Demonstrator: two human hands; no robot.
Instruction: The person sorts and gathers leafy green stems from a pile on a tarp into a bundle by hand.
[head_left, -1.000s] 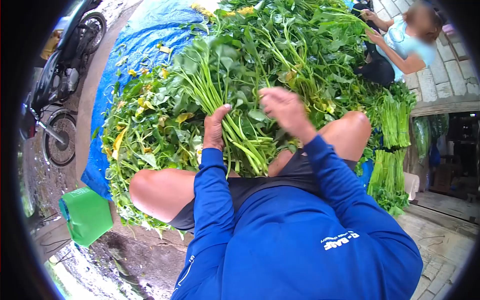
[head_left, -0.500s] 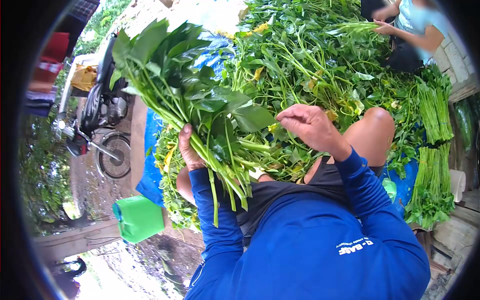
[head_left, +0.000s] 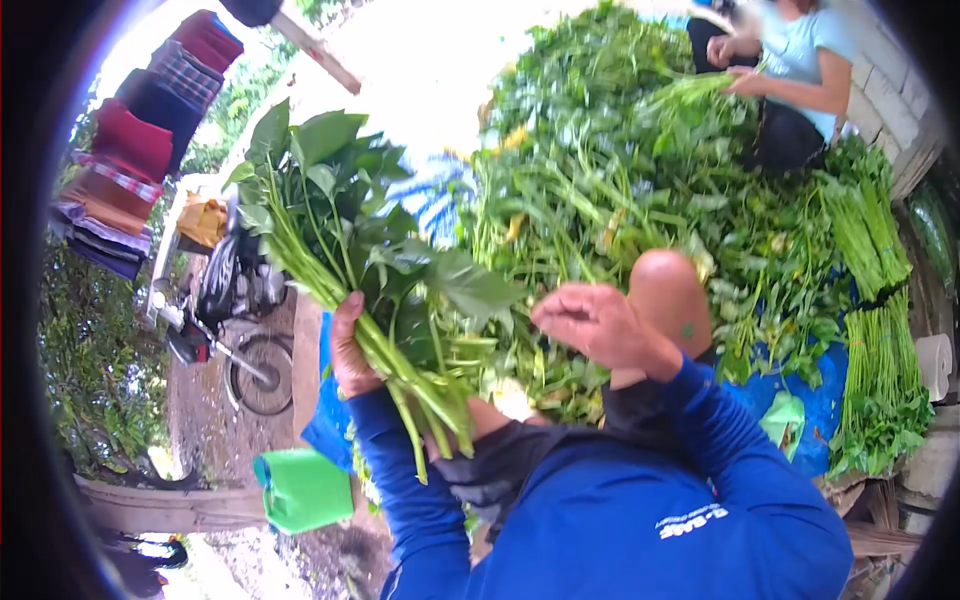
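My left hand is wrapped round the stems of a leafy green bunch, held up at the left. The bunch's leaves point up and its cut stem ends hang over my lap. My right hand is raised near my knee, its fingers bent together, pointing towards the bunch. Whether anything small is between those fingers I cannot make out. Behind both hands spreads a big heap of leafy stems with some yellow leaves.
Tied green bundles lie at the right on a blue tarp. A co-worker sits at the upper right, holding stems. At the left are a green container, a motorcycle and hanging cloths.
My left hand has lifted the bunch from the heap up to the left. My right hand has lowered slightly. The view has swung left, and my right knee has moved inward.
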